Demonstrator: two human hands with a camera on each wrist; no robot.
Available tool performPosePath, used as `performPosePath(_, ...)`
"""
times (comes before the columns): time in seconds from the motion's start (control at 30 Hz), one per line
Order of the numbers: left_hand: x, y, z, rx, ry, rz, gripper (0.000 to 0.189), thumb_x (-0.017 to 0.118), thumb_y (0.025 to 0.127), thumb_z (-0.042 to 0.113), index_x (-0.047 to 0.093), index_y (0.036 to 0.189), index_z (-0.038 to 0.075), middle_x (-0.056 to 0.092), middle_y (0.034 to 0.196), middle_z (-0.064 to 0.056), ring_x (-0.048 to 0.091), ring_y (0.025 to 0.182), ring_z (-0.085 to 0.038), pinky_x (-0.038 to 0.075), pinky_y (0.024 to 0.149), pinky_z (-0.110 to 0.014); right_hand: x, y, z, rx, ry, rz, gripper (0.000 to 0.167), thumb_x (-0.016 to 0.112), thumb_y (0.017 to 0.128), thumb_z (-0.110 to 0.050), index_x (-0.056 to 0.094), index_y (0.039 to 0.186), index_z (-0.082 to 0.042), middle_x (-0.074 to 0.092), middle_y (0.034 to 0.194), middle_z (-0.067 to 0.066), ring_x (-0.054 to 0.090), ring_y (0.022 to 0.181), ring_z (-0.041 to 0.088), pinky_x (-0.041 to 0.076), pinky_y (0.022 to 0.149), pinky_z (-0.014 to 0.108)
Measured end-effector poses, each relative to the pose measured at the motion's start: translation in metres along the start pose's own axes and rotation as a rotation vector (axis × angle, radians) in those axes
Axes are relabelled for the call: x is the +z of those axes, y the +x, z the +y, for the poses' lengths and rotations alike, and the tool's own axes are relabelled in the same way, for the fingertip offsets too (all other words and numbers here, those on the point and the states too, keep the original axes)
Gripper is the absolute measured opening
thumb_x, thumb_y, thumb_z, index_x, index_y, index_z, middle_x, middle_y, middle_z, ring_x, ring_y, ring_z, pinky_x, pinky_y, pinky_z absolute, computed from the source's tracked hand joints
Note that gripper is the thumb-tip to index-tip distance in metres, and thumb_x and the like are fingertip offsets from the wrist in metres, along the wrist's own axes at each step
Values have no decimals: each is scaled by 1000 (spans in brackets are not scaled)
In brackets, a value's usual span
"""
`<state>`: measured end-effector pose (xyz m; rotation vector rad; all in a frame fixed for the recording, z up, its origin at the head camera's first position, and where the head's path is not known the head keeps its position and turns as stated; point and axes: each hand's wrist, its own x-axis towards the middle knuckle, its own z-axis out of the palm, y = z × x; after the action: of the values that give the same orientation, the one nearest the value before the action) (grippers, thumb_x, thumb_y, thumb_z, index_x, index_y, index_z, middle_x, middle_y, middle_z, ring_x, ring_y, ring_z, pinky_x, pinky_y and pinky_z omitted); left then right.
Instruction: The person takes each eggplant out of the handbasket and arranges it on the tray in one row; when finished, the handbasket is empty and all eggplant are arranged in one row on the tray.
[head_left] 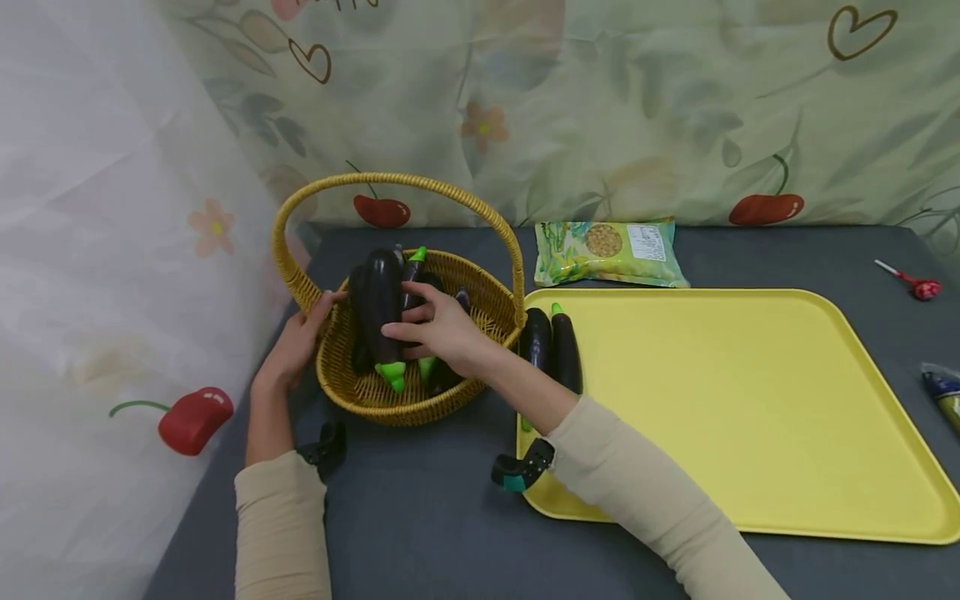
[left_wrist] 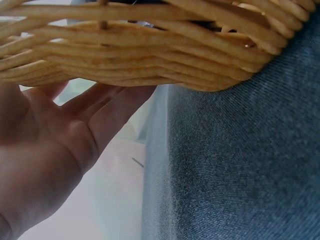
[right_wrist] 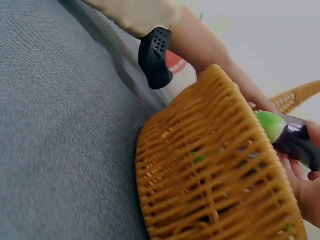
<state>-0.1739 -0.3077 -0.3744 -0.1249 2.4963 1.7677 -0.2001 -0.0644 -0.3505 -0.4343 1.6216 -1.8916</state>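
Observation:
A wicker basket [head_left: 405,412] with a tall arched handle holds several dark eggplants with green caps. My right hand [head_left: 450,333] reaches over the near right of the rim and grips a large eggplant [head_left: 381,308], its green cap towards me. In the right wrist view that eggplant [right_wrist: 295,137] shows above the rim, beside the fingers. My left hand [head_left: 296,346] holds the basket's left side near the handle base. From the left wrist view, the fingers of the left hand [left_wrist: 55,140] reach behind the woven wall; their tips are hidden.
Right of the basket lies a yellow tray [head_left: 735,400], with two eggplants [head_left: 566,354] along its left edge. A green and yellow packet [head_left: 607,252] lies behind the tray. A red lollipop [head_left: 922,288] and a partly visible package [head_left: 943,392] lie at the far right.

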Motion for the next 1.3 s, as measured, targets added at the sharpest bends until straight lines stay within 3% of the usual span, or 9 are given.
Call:
performPosePath(0.2, 1, 2, -5, 37, 43, 6, 67, 50, 97, 46, 35, 147, 5, 41, 139, -20, 46, 119, -31, 43, 88, -29, -11, -13, -10, -3, 28, 2, 69, 64, 92, -6, 28, 150, -16, 50, 127, 20, 61, 104, 31, 52, 80, 39)
performPosePath(0.33, 1, 3, -8, 62, 56, 8, 65, 52, 97, 43, 36, 147, 5, 39, 140, -20, 43, 123, -33, 38, 96, -41, -17, -26, -18, -9, 39, -13, 67, 63, 92, -5, 29, 149, -16, 51, 126, 18, 60, 105, 30, 51, 82, 40)
performPosePath(0.43, 1, 2, -8, 68, 59, 12, 65, 52, 97, 43, 36, 147, 5, 40, 140, -20, 42, 123, -33, 36, 98, -43, -20, -36, -22, -12, 50, -35, 67, 61, 93, -2, 28, 149, -15, 53, 123, 19, 61, 103, 30, 51, 83, 41)
performPosePath(0.8, -1, 2, -8, 55, 41, -4, 61, 51, 98, 39, 35, 148, 8, 36, 146, -18, 41, 126, -32, 36, 98, -41, -46, -72, -27, 33, 18, -120, 70, 59, 94, 0, 22, 152, -12, 52, 119, 22, 62, 98, 28, 49, 86, 46)
performPosePath(1.07, -1, 4, -11, 38, 6, 0, 62, 52, 98, 38, 34, 149, 8, 36, 145, -18, 41, 125, -33, 43, 85, -21, -73, -99, -21, 61, -5, -213, 76, 58, 94, -2, 10, 153, -8, 50, 126, 23, 60, 105, 29, 46, 89, 50)
performPosePath(1.3, 0, 2, -9, 46, -9, 12, 64, 53, 97, 41, 35, 148, 8, 38, 143, -19, 43, 121, -31, 44, 81, -18, -98, -120, -12, 94, 16, -261, 89, 70, 89, -14, 9, 152, -5, 54, 119, 20, 59, 106, 30, 46, 88, 51)
